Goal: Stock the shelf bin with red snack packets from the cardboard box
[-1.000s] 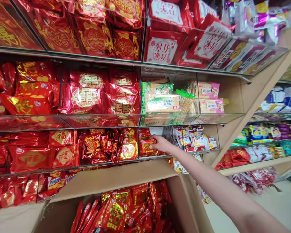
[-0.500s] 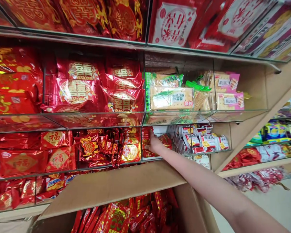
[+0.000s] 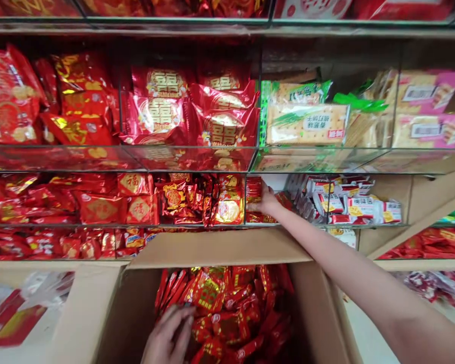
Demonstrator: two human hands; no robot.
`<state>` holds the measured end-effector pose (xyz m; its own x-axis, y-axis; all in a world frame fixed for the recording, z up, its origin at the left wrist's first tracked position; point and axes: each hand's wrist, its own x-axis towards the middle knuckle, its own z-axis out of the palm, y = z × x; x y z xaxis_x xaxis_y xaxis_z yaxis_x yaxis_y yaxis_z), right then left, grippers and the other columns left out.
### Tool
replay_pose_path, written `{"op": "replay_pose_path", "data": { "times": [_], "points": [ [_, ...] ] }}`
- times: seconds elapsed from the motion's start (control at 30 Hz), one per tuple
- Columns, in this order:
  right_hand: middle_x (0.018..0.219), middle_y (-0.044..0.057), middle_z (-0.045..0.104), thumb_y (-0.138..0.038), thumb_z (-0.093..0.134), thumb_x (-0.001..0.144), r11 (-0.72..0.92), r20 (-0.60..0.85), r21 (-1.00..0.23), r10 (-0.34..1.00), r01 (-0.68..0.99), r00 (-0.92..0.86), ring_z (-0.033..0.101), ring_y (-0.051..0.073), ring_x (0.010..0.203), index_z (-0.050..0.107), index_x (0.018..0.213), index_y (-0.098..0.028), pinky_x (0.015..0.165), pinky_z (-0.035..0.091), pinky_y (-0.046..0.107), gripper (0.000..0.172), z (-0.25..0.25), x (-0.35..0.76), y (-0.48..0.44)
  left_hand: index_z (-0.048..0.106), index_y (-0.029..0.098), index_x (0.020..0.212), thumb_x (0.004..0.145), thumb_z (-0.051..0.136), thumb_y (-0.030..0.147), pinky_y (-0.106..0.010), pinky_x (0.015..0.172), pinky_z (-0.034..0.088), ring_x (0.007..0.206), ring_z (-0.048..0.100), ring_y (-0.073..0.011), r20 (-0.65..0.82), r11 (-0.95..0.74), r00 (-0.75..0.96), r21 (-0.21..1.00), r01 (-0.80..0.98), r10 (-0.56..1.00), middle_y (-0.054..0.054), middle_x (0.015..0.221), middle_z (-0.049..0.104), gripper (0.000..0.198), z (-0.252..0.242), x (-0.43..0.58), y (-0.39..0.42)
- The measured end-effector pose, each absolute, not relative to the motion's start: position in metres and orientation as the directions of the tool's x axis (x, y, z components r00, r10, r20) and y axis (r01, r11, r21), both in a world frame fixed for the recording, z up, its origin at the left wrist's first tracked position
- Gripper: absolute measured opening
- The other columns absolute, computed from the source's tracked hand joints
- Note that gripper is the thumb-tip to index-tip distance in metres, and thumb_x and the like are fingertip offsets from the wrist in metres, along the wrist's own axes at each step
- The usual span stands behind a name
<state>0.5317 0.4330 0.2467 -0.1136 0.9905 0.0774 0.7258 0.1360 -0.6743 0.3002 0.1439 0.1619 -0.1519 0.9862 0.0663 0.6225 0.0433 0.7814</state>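
Note:
My right hand (image 3: 268,199) reaches into a shelf compartment behind a clear front panel, its fingers closed around small red packets (image 3: 254,189). More red packets lie below and beside it in the same compartment. My left hand (image 3: 170,333) is inside the open cardboard box (image 3: 223,247), low in the view, slightly blurred. Its fingers are partly bent and apart, just over the red-and-gold snack packets (image 3: 227,326) that fill the box. I see nothing held in it.
White-and-red packets (image 3: 358,205) sit right of my right hand. Above are green-edged cracker packs (image 3: 307,121) and shiny red packs (image 3: 161,114). Clear panels and dividers (image 3: 246,199) bound the compartments. The box's raised flap stands against the lower shelf.
My left hand has come into view inside the box. My right hand stays at the same compartment with the red packets. The view has shifted, showing more of the box and the left shelves.

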Motion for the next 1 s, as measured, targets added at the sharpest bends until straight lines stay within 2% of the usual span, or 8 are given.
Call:
{"op": "replay_pose_path", "data": {
  "times": [0.2, 0.3, 0.37, 0.47, 0.57, 0.7, 0.8, 1.0],
  "points": [
    [0.108, 0.015, 0.056, -0.041, 0.053, 0.075, 0.428, 0.462, -0.583, 0.874, 0.691, -0.151, 0.049, 0.028, 0.107, 0.053, 0.107, -0.011, 0.093, 0.038, 0.044, 0.043, 0.269, 0.55, 0.405, 0.059, 0.024, 0.102, 0.08, 0.044, 0.03, -0.038, 0.094, 0.043, 0.11, 0.052, -0.0221, 0.18, -0.003, -0.125, 0.581, 0.814, 0.976, -0.008, 0.115, 0.058, 0.028, 0.169, 0.285, 0.141],
    [0.107, 0.01, 0.057, -0.031, 0.048, 0.08, 0.674, 0.716, -0.494, 0.674, 0.55, -0.183, 0.052, 0.023, 0.102, 0.057, 0.096, -0.018, 0.089, 0.041, 0.042, 0.022, 0.283, 0.556, 0.343, 0.052, 0.021, 0.114, 0.082, 0.037, 0.027, -0.04, 0.1, 0.038, 0.119, 0.046, -0.0219, 0.126, -0.056, -0.007, 0.489, 0.87, 0.992, -0.01, 0.126, 0.053, 0.036, 0.176, 0.294, 0.156],
    [0.105, 0.007, 0.058, -0.024, 0.049, 0.079, 0.797, 0.754, -0.378, 0.56, 0.472, -0.342, 0.052, 0.021, 0.101, 0.058, 0.093, -0.024, 0.089, 0.042, 0.042, 0.017, 0.284, 0.556, 0.293, 0.045, 0.018, 0.122, 0.081, 0.038, 0.025, -0.042, 0.103, 0.033, 0.123, 0.041, -0.0229, 0.079, -0.088, 0.057, 0.467, 0.88, 0.995, -0.012, 0.131, 0.049, 0.042, 0.176, 0.305, 0.175],
    [0.098, 0.004, 0.062, -0.02, 0.046, 0.08, 0.904, 0.424, -0.296, 0.415, 0.31, -0.805, 0.054, 0.02, 0.095, 0.06, 0.095, -0.028, 0.086, 0.045, 0.039, 0.021, 0.268, 0.546, 0.235, 0.035, 0.01, 0.128, 0.077, 0.047, 0.023, -0.045, 0.103, 0.032, 0.125, 0.037, -0.0271, 0.017, -0.109, 0.115, 0.472, 0.875, 0.993, -0.019, 0.134, 0.043, 0.054, 0.168, 0.319, 0.209],
    [0.107, 0.01, 0.06, -0.018, 0.047, 0.079, 0.897, 0.079, -0.317, 0.35, 0.309, -0.934, 0.052, 0.024, 0.1, 0.06, 0.098, -0.02, 0.087, 0.045, 0.04, 0.023, 0.239, 0.53, 0.215, 0.034, 0.013, 0.129, 0.072, 0.058, 0.026, -0.05, 0.097, 0.037, 0.122, 0.04, -0.0302, -0.066, -0.121, 0.172, 0.476, 0.871, 0.983, -0.019, 0.134, 0.043, 0.063, 0.158, 0.321, 0.231],
    [0.129, 0.021, 0.043, -0.002, 0.039, 0.075, 0.816, 0.026, -0.246, 0.546, 0.524, -0.838, 0.037, 0.031, 0.121, 0.047, 0.119, -0.008, 0.098, 0.035, 0.047, 0.046, 0.201, 0.51, 0.23, 0.048, 0.017, 0.116, 0.066, 0.064, 0.041, -0.051, 0.09, 0.041, 0.11, 0.05, -0.0278, -0.137, -0.151, 0.246, 0.486, 0.861, 0.96, -0.013, 0.122, 0.053, 0.057, 0.16, 0.313, 0.232],
    [0.135, 0.022, 0.036, 0.001, 0.033, 0.075, 0.788, -0.053, -0.138, 0.6, 0.601, -0.799, 0.036, 0.032, 0.123, 0.038, 0.128, -0.01, 0.097, 0.035, 0.048, 0.055, 0.182, 0.502, 0.248, 0.052, 0.018, 0.109, 0.066, 0.065, 0.038, -0.045, 0.087, 0.043, 0.104, 0.053, -0.0242, -0.134, -0.202, 0.315, 0.524, 0.827, 0.94, -0.009, 0.113, 0.058, 0.049, 0.171, 0.311, 0.219],
    [0.103, 0.015, 0.062, 0.003, 0.034, 0.073, 0.794, -0.13, 0.046, 0.606, 0.606, -0.785, 0.055, 0.028, 0.097, 0.018, 0.137, -0.026, 0.078, 0.045, 0.041, 0.072, 0.178, 0.498, 0.251, 0.062, 0.025, 0.09, 0.063, 0.066, 0.025, -0.042, 0.091, 0.036, 0.09, 0.058, -0.0249, -0.063, -0.175, 0.271, 0.62, 0.765, 0.961, -0.003, 0.085, 0.068, 0.028, 0.193, 0.309, 0.193]
  ]
}}
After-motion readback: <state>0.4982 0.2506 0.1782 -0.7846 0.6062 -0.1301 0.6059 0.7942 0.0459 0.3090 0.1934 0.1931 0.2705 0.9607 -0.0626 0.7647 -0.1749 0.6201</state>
